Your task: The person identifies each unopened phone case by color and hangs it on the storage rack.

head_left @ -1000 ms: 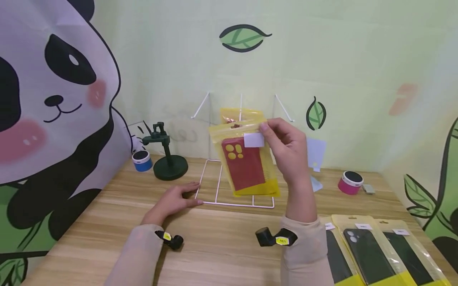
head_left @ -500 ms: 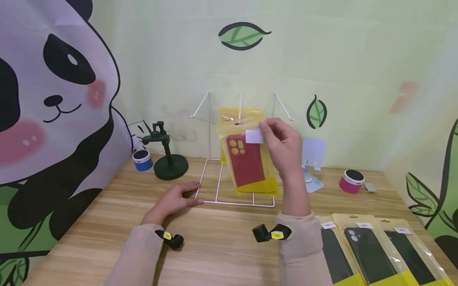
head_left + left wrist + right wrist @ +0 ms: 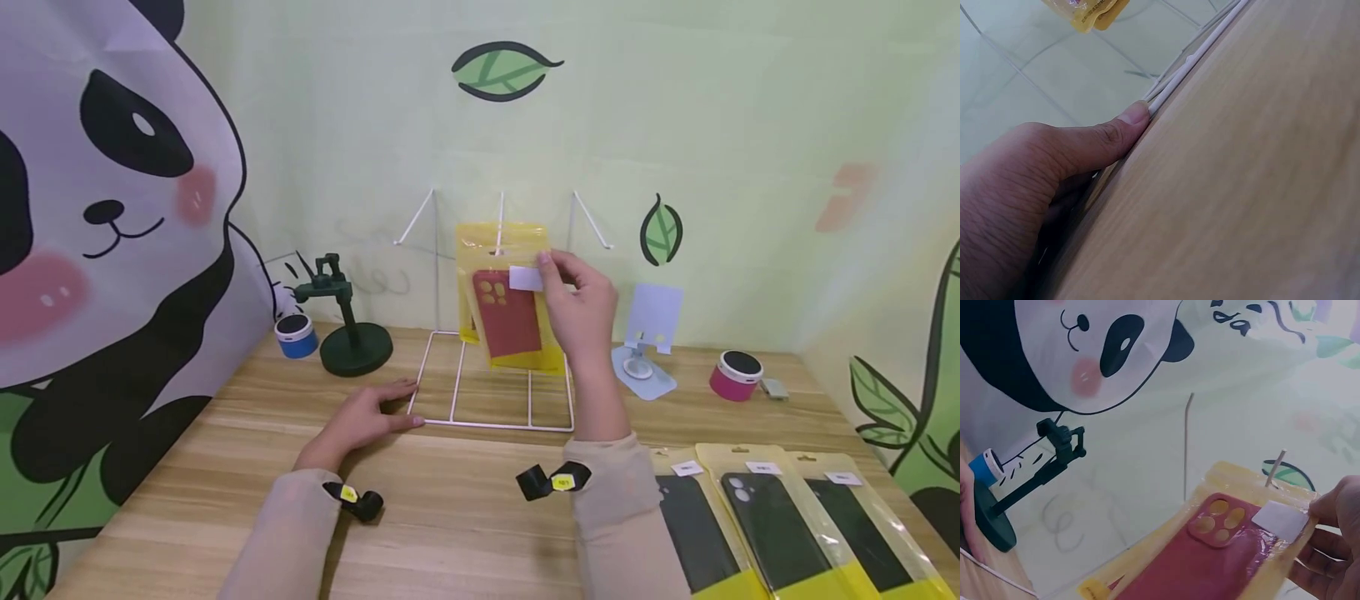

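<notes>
My right hand [image 3: 581,304] pinches the upper right edge of a clear yellow bag holding a red phone case [image 3: 510,325], with a white label near its top. In the right wrist view, the tip of a white hook [image 3: 1277,465] shows at the bag's top; whether it passes through the hole I cannot tell. Behind this bag, another yellow bag [image 3: 468,242] hangs on the middle hook of a white wire rack [image 3: 498,426]. My left hand [image 3: 360,421] rests at the rack's front left corner, thumb [image 3: 1132,115] against the wire, fingers fairly straight.
Several bagged black phone cases [image 3: 776,525] lie at the front right. A dark green stand [image 3: 356,346] and a blue speaker [image 3: 297,337] are at the left. A pale blue phone stand [image 3: 652,321] and a pink speaker [image 3: 737,377] stand at the right, against a patterned backdrop.
My right hand has carried the bagged red phone case away from me and slightly left, closer to the hanging bag. My left hand has stayed at the rack's corner.
</notes>
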{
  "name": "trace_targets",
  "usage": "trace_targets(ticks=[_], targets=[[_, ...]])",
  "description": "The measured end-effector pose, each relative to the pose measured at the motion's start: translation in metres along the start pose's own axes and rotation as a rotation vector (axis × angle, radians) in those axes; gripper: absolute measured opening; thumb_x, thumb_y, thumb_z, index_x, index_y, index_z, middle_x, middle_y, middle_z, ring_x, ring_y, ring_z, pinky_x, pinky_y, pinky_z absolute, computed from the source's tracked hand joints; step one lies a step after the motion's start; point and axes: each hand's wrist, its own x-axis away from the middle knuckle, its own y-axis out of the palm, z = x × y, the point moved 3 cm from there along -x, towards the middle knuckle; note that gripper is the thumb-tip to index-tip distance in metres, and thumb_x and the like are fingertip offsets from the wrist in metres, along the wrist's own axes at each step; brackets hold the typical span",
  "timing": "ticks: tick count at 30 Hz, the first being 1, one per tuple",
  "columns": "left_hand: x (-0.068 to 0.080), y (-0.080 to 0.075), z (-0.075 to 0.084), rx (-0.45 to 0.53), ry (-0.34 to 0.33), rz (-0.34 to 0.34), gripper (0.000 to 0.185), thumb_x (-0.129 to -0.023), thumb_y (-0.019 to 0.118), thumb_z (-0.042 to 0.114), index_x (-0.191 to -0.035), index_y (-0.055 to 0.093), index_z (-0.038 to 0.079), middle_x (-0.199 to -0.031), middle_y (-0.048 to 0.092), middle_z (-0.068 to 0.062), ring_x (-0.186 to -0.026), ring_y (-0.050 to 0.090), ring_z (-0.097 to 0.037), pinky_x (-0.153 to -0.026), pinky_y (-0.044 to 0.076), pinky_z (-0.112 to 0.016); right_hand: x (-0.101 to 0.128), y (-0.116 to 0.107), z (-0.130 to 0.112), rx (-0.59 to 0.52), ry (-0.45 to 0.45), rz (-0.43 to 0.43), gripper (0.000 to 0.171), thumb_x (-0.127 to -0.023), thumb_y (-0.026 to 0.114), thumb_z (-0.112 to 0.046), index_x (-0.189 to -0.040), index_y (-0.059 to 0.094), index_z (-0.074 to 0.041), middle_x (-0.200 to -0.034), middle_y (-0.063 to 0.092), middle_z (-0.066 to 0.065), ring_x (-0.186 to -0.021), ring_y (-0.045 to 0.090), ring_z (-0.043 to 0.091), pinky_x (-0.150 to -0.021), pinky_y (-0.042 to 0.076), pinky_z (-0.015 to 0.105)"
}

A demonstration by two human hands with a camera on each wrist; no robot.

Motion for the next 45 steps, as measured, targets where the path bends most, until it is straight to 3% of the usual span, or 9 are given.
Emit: trace_targets(ticks=[7,14,19,25,30,34,36,40,45], targets=[[-0.005,0.002,0.003,-0.001,0.019,0.003,0.076,-0.08,0.076,0.06,-0.145,0.057,0.025,-0.153,0.048,-0.001,-0.143,0.04,-0.03,-0.116,0.028,-0.057,-0.002,0.0,0.007,0.063,0.028,0.017,0.027,-0.097,0.069,-0.029,-0.109,0.079,-0.006,-0.093,0.076,0.009,-0.083,0.068,0.016,-0.066,0.055,0.024],[-0.008,0.004,0.006,-0.009,0.035,0.003,0.076,-0.08,0.076,0.061,-0.144,0.058,0.024,-0.152,0.048,-0.002,-0.143,0.041,-0.029,-0.116,0.029,-0.056,-0.004,-0.005,0.009,0.049,0.018,0.012,0.027,-0.098,0.067,-0.028,-0.109,0.078,-0.006,-0.09,0.075,0.01,-0.077,0.068,0.017,-0.066,0.057,0.026],[-0.008,0.007,0.008,-0.004,0.039,0.004,0.075,-0.081,0.076,0.06,-0.144,0.058,0.023,-0.152,0.048,-0.003,-0.142,0.041,-0.031,-0.116,0.029,-0.057,-0.005,-0.017,0.008,0.084,0.015,-0.06,0.029,-0.099,0.065,-0.03,-0.115,0.075,-0.008,-0.102,0.075,0.007,-0.09,0.068,0.018,-0.08,0.057,0.034],[-0.007,0.01,0.006,0.003,0.025,-0.006,0.076,-0.081,0.075,0.061,-0.145,0.057,0.024,-0.153,0.048,-0.003,-0.143,0.04,-0.032,-0.115,0.028,-0.06,-0.006,-0.047,0.0,0.185,0.007,-0.261,0.039,-0.099,0.062,-0.043,-0.126,0.069,-0.015,-0.117,0.071,0.001,-0.109,0.063,0.017,-0.098,0.049,0.045],[-0.006,0.008,0.001,-0.004,0.025,0.004,0.076,-0.081,0.076,0.061,-0.145,0.056,0.025,-0.153,0.048,-0.003,-0.143,0.04,-0.033,-0.115,0.028,-0.06,0.003,-0.065,-0.01,0.315,-0.172,-0.534,0.041,-0.099,0.062,-0.041,-0.133,0.065,-0.019,-0.132,0.065,-0.002,-0.127,0.055,0.019,-0.108,0.041,0.05],[-0.005,0.004,-0.002,-0.012,0.027,0.007,0.076,-0.082,0.075,0.061,-0.146,0.056,0.025,-0.153,0.048,-0.003,-0.143,0.039,-0.033,-0.115,0.028,-0.061,0.012,-0.078,-0.014,0.306,-0.298,-0.695,0.039,-0.099,0.066,-0.031,-0.135,0.063,-0.018,-0.136,0.062,-0.003,-0.131,0.052,0.017,-0.109,0.041,0.046],[-0.005,0.003,-0.003,-0.016,0.028,0.007,0.076,-0.082,0.074,0.062,-0.146,0.056,0.025,-0.154,0.047,-0.004,-0.144,0.039,-0.034,-0.115,0.028,-0.062,0.016,-0.086,-0.01,0.303,-0.32,-0.765,0.038,-0.099,0.066,-0.027,-0.135,0.063,-0.018,-0.136,0.063,-0.004,-0.13,0.053,0.017,-0.108,0.043,0.046],[-0.004,0.002,-0.003,-0.024,0.03,0.008,0.077,-0.082,0.074,0.062,-0.146,0.056,0.024,-0.153,0.047,-0.005,-0.143,0.039,-0.035,-0.114,0.028,-0.062,0.028,-0.108,0.02,0.388,-0.262,-0.931,0.036,-0.099,0.065,-0.027,-0.133,0.064,-0.016,-0.135,0.063,0.0,-0.127,0.056,0.021,-0.103,0.047,0.048],[-0.004,0.003,-0.003,-0.03,0.015,-0.003,0.076,-0.082,0.074,0.061,-0.146,0.055,0.024,-0.154,0.047,-0.005,-0.143,0.039,-0.035,-0.114,0.028,-0.062,0.044,-0.148,0.086,0.554,-0.017,-1.121,0.035,-0.097,0.068,-0.023,-0.129,0.066,-0.008,-0.13,0.065,0.011,-0.123,0.059,0.034,-0.099,0.049,0.054]])
